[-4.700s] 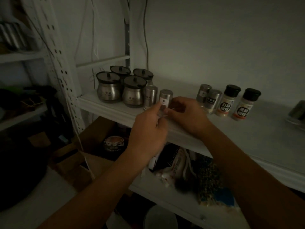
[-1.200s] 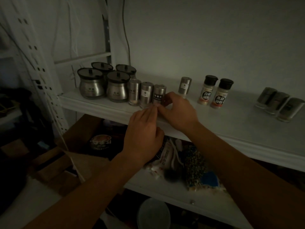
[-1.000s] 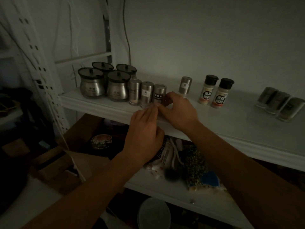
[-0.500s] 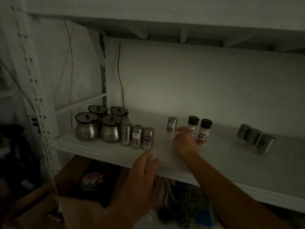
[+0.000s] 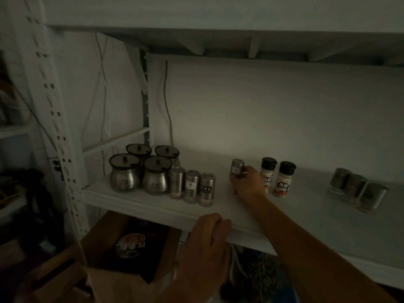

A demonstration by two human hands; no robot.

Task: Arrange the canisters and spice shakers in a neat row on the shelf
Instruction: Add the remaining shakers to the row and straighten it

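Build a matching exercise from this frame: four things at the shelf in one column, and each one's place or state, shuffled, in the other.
Things
1. lidded canisters
2. lone steel shaker
3. dark jars
4. left hand

Places or states
A. by the front edge of the shelf, holding nothing
B. far right of the shelf, three side by side
C. clustered at the shelf's left end
D. gripped by the right hand

Pairs: 1-C, 2-D, 3-B, 4-A

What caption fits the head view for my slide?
Right hand grips a lone steel shaker; three shakers stand beside four canisters.
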